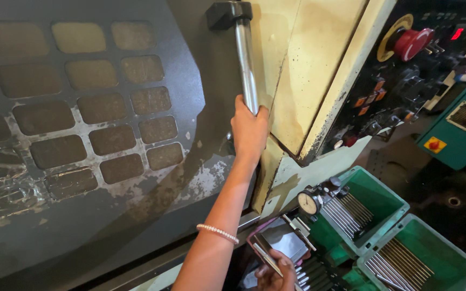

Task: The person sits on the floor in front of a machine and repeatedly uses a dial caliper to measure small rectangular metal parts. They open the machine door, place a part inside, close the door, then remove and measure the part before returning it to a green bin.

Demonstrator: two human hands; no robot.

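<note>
A left hand (249, 126) gripped the steel door handle (246, 64) of a grimy machine.
Its fingers were hidden behind the bar. The right hand (276, 269), cut off at the bottom edge, pinched a thin metal rod (265, 255) beside green bins (384, 202) of similar rods.

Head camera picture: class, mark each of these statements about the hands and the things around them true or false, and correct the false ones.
1. The left hand grips the metal door handle. True.
2. The right hand is empty. False: it holds a thin metal rod.
3. The green bins hold metal rods. True.
4. The red round button sits on the door. False: it is on the dark control panel.
5. A bead bracelet is on the left wrist. True.
</note>
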